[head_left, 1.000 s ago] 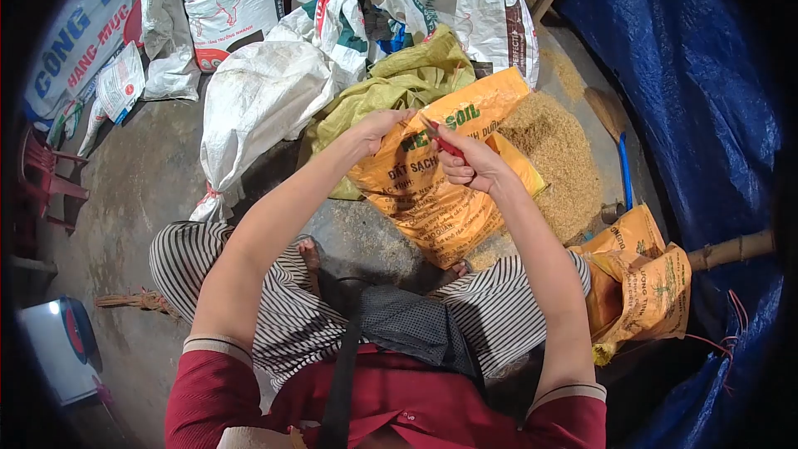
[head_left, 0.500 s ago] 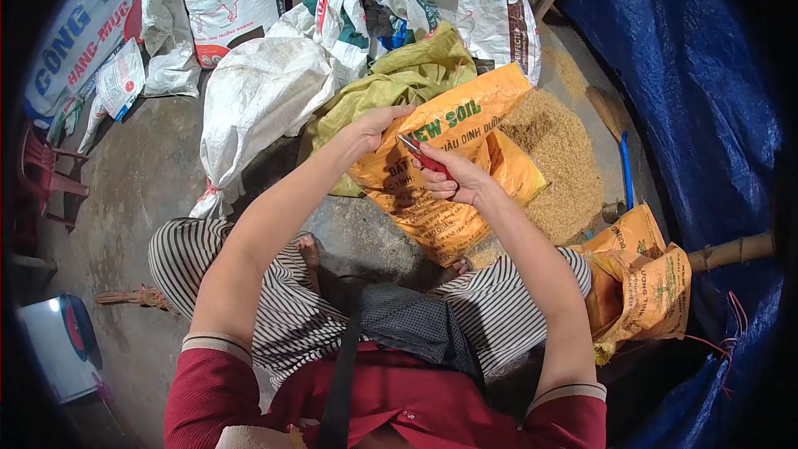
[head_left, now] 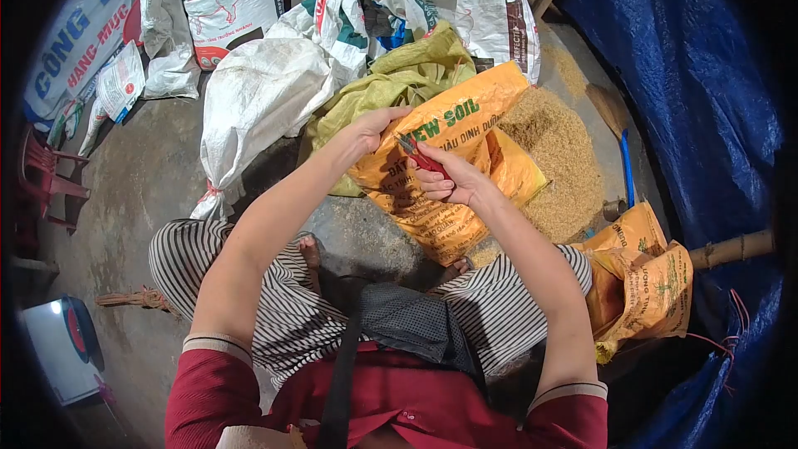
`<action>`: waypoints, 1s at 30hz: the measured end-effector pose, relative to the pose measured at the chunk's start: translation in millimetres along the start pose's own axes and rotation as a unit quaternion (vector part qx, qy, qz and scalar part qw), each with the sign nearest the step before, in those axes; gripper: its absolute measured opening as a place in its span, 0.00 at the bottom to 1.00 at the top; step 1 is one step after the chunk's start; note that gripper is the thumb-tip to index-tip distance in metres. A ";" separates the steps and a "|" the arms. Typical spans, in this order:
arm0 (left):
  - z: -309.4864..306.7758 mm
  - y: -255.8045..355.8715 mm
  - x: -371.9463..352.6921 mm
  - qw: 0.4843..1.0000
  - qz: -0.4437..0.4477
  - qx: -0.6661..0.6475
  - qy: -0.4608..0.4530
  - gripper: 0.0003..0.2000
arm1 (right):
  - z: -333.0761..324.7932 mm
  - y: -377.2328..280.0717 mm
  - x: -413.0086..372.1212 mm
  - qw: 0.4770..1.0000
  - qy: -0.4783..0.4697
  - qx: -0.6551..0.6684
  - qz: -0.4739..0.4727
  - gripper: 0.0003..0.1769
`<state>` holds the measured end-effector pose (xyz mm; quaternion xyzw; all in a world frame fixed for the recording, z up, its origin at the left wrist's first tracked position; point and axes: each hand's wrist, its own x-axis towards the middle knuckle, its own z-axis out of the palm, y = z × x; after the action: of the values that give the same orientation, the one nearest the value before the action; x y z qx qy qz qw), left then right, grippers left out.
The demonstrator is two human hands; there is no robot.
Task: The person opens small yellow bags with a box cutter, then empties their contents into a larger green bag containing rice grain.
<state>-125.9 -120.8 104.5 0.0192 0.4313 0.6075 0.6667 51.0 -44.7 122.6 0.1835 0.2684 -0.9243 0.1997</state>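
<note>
While the left hand pinched the top edge of the orange woven plastic sack, thumb over the fold and fingers curled closed behind it, the right hand was clenched round the small red-handled cutting tool. The tool tip lay just beside the left fingertips, against the sack's mouth; blades were too small to tell if parted. The sack hung below both sets of fingers. A pile of tan husk lay beyond the right fingers. Versus 1.0 s earlier: the right hand had dropped and closed toward the left fingers; the left grip was unchanged.
</note>
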 end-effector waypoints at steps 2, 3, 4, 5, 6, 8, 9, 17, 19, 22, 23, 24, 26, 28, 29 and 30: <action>-0.3 -1.7 1.3 1.000 0.004 0.007 0.000 0.13 | -1.6 0.9 2.7 1.000 -0.005 0.007 -0.005 0.17; -0.7 -2.7 1.6 1.000 0.009 0.013 0.000 0.13 | -1.8 1.3 4.3 1.000 -0.010 0.015 -0.009 0.17; -2.8 -4.3 3.1 1.000 0.009 0.014 0.000 0.13 | -0.7 1.8 5.8 1.000 -0.010 0.015 -0.009 0.17; -5.1 -5.8 4.3 1.000 0.010 0.009 -0.008 0.16 | 1.0 2.3 7.6 1.000 -0.010 0.015 -0.019 0.17; -7.5 -6.6 5.4 1.000 0.011 0.004 -0.016 0.18 | 2.7 2.6 9.3 0.999 -0.010 0.015 -0.030 0.17; -10.0 -4.2 5.5 1.000 0.004 0.001 0.005 0.22 | 7.2 2.2 11.5 0.999 -0.003 -0.002 -0.036 0.17; -10.7 -3.2 5.8 1.000 -0.003 -0.002 0.024 0.25 | 9.2 1.9 12.1 0.999 0.005 -0.019 -0.043 0.17; -13.3 5.6 -5.2 0.996 0.027 0.070 0.049 0.29 | 12.6 9.5 16.7 0.991 0.083 -0.080 -0.064 0.16; -16.6 8.8 -7.1 0.994 0.044 0.089 0.045 0.28 | 13.5 10.6 16.9 0.989 0.095 -0.093 -0.067 0.16; -27.5 16.6 -12.0 0.989 0.066 0.130 0.000 0.27 | 10.9 12.7 18.1 0.990 0.086 -0.074 -0.079 0.17; -25.7 24.4 -23.2 0.945 0.089 0.314 -0.010 0.26 | 10.4 12.9 18.1 0.991 0.086 -0.062 -0.083 0.17; -26.1 30.1 -33.6 0.866 0.109 0.487 -0.019 0.25 | 10.3 12.8 18.5 0.991 0.086 -0.051 -0.086 0.17; -43.4 43.1 -37.5 0.757 0.025 0.652 -0.018 0.23 | 13.4 16.1 17.4 0.992 0.082 -0.049 -0.080 0.17; -59.6 41.6 -45.4 0.838 0.041 0.531 -0.116 0.23 | 14.1 14.7 19.2 0.993 0.077 -0.048 -0.075 0.16; -64.8 40.3 -46.3 0.872 0.033 0.467 -0.141 0.24 | 11.9 14.0 20.3 0.994 0.072 -0.028 -0.084 0.16; -69.8 40.1 -46.7 0.873 0.033 0.466 -0.140 0.24 | 10.0 13.0 20.6 0.993 0.067 -0.008 -0.093 0.16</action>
<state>-194.3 -183.7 108.5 0.4263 0.5658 0.3491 0.6134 37.2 -66.1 115.8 0.2174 0.3040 -0.9226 0.0959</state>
